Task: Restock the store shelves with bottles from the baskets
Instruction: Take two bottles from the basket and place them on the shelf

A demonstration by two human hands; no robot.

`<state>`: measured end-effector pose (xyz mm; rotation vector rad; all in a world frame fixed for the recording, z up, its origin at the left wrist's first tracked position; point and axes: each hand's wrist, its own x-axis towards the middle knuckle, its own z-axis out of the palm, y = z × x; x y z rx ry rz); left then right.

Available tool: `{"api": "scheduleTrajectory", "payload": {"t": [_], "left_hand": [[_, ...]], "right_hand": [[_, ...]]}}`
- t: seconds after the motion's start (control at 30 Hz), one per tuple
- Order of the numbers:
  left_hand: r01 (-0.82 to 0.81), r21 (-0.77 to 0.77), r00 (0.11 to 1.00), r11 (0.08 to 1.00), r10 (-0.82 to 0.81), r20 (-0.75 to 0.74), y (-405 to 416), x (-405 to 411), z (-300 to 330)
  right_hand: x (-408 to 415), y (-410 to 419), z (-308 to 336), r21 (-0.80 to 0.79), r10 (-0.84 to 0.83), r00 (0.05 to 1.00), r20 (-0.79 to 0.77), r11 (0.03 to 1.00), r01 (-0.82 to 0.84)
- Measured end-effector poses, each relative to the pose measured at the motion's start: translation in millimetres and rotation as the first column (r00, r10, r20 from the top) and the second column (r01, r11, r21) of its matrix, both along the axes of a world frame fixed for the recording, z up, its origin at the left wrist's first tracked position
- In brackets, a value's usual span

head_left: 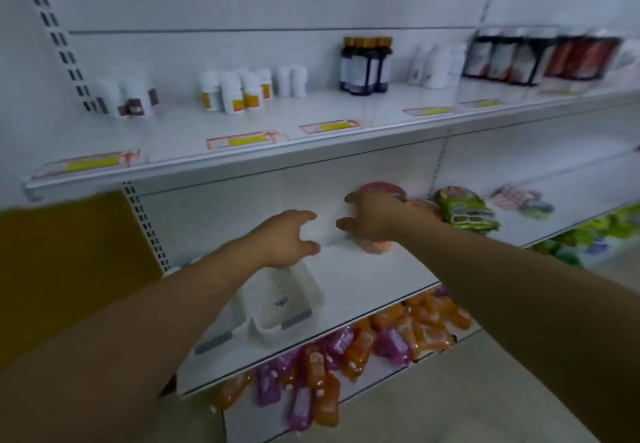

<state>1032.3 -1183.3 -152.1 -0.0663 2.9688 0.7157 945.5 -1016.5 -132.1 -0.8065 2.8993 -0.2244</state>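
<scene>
Both my arms reach into the middle shelf (pixel 363 279). My left hand (pixel 287 240) hovers with fingers spread and nothing in it, just above two white perforated baskets (pixel 277 300) standing on that shelf. My right hand (pixel 375 215) is also spread and rests against a red-orange packet (pixel 377 188) at the back of the shelf; whether it grips the packet is unclear. On the top shelf (pixel 242 162) stand small white bottles (pixel 235 90) and dark brown bottles (pixel 365 64).
Green packets (pixel 464 210) lie right of my right hand. Orange and purple bottles (pixel 346 349) lie heaped on the bottom shelf. Dark boxes (pixel 540 56) stand at the top right. A yellow-brown panel (pixel 69 252) borders the shelving on the left.
</scene>
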Motion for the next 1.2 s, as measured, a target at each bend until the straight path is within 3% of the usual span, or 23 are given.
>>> {"api": "scheduleTrajectory", "payload": {"t": [0.17, 0.47, 0.83, 1.2], "left_hand": [[0.258, -0.039, 0.959, 0.965, -0.261, -0.108, 111, -54, 46], [0.495, -0.208, 0.823, 0.843, -0.532, -0.196, 317, -179, 108], [0.518, -0.319, 0.762, 0.793, -0.598, -0.250, 455, -327, 166], [0.534, -0.377, 0.705, 0.757, -0.645, -0.295, 584, -531, 186]], "right_hand": [[-19, 122, 47, -0.002, -0.203, 0.975, -0.088, 0.979, 0.204], [-97, 341, 113, 0.015, -0.454, 0.852, -0.261, 0.881, 0.474], [-245, 473, 161, -0.071, -0.525, 0.787, -0.323, 0.843, 0.533], [-415, 600, 180, -0.163, -0.636, 0.675, -0.374, 0.761, 0.627]]}}
